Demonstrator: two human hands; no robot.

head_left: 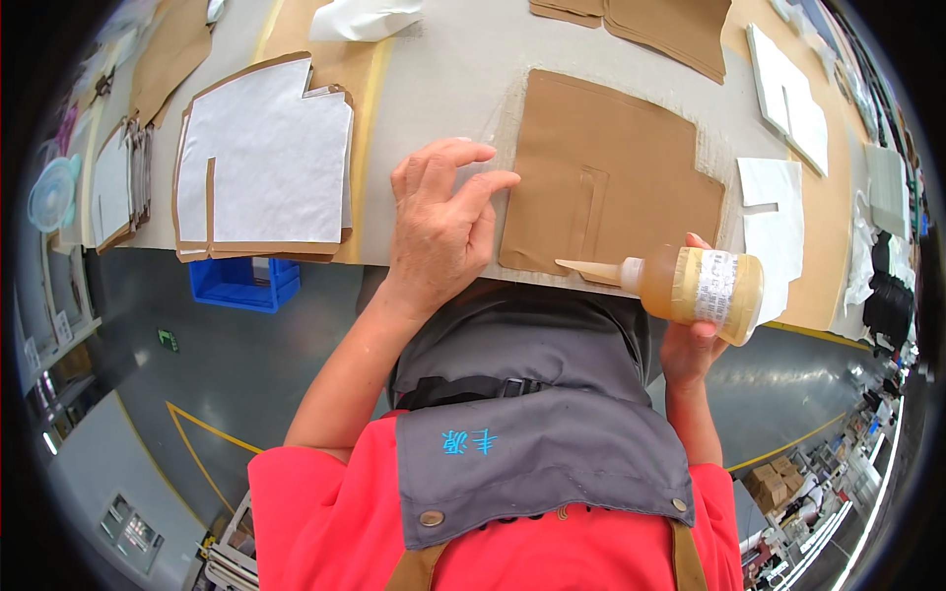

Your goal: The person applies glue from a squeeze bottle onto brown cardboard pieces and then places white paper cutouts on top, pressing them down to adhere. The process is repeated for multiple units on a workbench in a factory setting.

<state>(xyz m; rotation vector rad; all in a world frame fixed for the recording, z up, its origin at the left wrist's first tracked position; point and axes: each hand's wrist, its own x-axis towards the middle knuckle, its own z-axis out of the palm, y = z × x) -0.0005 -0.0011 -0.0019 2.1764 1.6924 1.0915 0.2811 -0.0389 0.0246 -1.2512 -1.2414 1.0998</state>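
A brown leather-like panel point(631, 148) with a notched right corner lies flat on the table before me. Near its lower edge, my right hand point(695, 340) is wrapped round a glue bottle point(702, 286), a squeeze bottle of amber liquid with a white label. The bottle lies tilted sideways, its pointed nozzle aimed left over the panel. Whether the tip touches the panel I cannot tell. My left hand point(443, 212) hovers beside the panel's left edge, fingers curved and apart, holding nothing. On its left sits a stack of brown panels topped with a white lining sheet point(271, 148).
More brown panels point(670, 30) lie at the far edge. White cut pieces point(774, 222) rest on the right, with a white stack point(788, 98) beyond. A blue crate point(246, 286) stands under the table at left. White sheet material point(365, 18) lies at the far left.
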